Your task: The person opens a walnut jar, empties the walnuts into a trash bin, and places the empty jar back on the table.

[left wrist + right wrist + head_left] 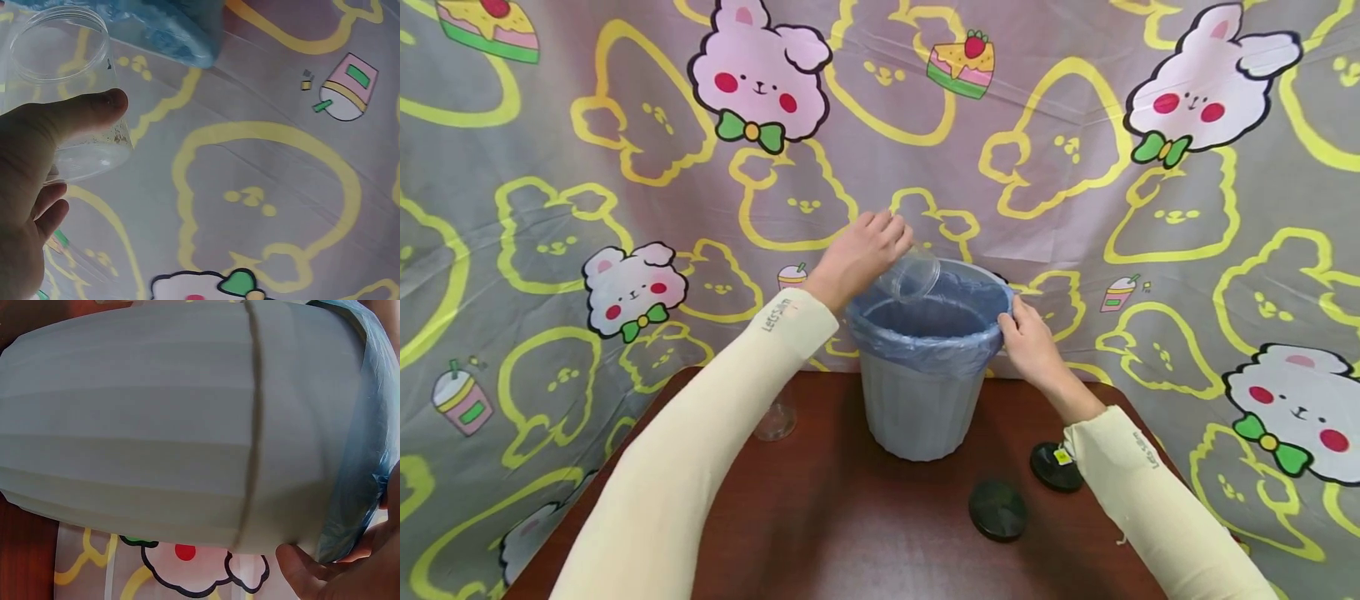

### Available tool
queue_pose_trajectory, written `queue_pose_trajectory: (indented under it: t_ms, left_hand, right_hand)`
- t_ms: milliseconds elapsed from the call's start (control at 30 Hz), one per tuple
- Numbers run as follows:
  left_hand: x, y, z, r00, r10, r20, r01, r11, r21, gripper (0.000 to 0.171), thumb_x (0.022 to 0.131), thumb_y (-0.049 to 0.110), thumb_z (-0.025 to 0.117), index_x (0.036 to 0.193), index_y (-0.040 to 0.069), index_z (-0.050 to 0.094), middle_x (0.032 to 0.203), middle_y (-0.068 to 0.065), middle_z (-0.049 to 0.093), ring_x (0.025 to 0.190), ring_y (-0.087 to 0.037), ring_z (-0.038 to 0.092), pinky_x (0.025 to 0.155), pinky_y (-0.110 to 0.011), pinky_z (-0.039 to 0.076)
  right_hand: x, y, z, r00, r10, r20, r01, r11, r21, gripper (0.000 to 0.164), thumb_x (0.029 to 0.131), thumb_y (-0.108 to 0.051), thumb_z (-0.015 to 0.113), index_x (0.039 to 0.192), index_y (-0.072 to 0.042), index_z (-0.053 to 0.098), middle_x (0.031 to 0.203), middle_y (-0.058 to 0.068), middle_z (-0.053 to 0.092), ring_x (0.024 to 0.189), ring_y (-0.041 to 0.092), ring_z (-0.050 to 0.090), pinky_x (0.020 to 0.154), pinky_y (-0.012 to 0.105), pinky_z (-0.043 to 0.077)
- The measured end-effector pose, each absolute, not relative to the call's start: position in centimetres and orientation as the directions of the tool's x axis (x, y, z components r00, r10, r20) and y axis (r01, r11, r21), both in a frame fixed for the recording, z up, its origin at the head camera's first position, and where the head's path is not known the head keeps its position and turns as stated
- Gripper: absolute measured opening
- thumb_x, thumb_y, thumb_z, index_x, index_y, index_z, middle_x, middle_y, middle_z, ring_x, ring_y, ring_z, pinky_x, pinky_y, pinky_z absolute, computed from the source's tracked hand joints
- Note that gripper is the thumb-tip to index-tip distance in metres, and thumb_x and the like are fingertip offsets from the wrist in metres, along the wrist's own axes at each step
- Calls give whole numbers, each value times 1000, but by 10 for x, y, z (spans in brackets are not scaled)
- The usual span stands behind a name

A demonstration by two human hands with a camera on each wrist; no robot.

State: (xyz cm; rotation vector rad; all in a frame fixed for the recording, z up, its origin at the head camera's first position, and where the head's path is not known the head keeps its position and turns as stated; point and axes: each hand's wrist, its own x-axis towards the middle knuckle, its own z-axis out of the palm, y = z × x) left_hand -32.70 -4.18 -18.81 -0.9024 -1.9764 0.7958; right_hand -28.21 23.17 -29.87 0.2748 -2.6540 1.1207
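Observation:
My left hand (870,250) grips a clear plastic jar (913,275) and tips it, mouth down, over the trash can (917,408). Up close in the left wrist view, the thumb lies across the jar (94,147), and small brown specks cling inside near its base. A blue bag (925,350) lines the grey can and folds over its rim. My right hand (1028,340) holds the right side of that rim, pinching the bag's edge. In the right wrist view the thumb presses the outside of the can (156,425), just below the bag (369,425).
Two round black lids (997,509) lie on the brown table (850,517) at the right, one near the right sleeve. Another clear jar (775,421) stands left of the can, partly behind the left forearm. A patterned curtain (1060,192) hangs behind the table.

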Motion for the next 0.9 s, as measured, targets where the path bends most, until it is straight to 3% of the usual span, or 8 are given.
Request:
queue_pose_trajectory:
  t_ms: [200, 433, 767, 900]
  left_hand:
    - [-330, -61, -191, -419, 792, 444, 338, 590, -734, 31, 90, -3, 56, 121, 1, 53, 116, -16, 55, 106, -30, 53, 87, -37, 44]
    - [-327, -74, -195, -382, 817, 432, 337, 558, -758, 29, 89, -3, 57, 118, 0, 53, 110, -15, 56, 102, -30, 53, 87, -37, 43]
    - [-321, -55, -196, -293, 867, 403, 361, 491, -793, 31, 89, -5, 55, 119, 2, 53, 114, -13, 56, 105, -30, 52, 93, -37, 40]
    - [-322, -45, -197, -314, 853, 416, 348, 511, -786, 30, 91, -5, 52, 120, 2, 52, 113, -13, 55, 104, -29, 52, 94, -36, 39]
  right_hand:
    - [-283, 231, -298, -949, -76, 306, -270, 693, -668, 66, 101, -39, 24, 147, 5, 5, 154, 23, 6, 140, 37, 6, 110, 52, 12]
    - [-284, 231, -298, -943, -68, 325, -276, 704, -654, 63, 101, -34, 26, 146, 6, 7, 152, 26, 10, 140, 39, 9, 110, 52, 13]
    - [-283, 232, -298, -943, -71, 326, -278, 707, -650, 62, 102, -33, 26, 146, 7, 8, 152, 27, 10, 139, 39, 9, 109, 52, 13]
    - [-284, 232, -298, -945, -79, 316, -276, 708, -650, 63, 102, -34, 25, 146, 6, 6, 153, 26, 8, 140, 39, 8, 109, 52, 12]
